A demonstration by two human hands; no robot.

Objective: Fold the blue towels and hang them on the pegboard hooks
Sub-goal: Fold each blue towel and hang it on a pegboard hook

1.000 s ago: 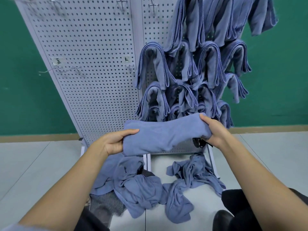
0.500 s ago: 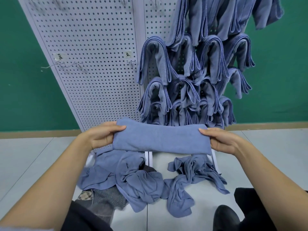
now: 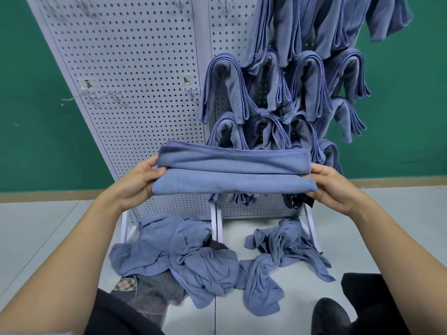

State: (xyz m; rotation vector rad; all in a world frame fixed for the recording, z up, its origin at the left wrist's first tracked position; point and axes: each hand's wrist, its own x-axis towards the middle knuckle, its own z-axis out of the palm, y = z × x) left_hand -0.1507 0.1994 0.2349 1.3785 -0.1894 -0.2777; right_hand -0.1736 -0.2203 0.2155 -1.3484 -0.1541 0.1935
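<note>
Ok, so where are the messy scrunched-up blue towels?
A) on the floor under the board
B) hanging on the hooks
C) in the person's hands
A: the crumpled towels lie in heaps on the floor at the foot of the pegboard; the hung towels are folded, and so is the held towel, gripped by the left hand and right hand.

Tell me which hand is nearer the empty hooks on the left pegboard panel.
Left. The left hand, gripping one end of the folded towel, is below and right of the hooks; the right hand grips the other end, farther right.
</note>
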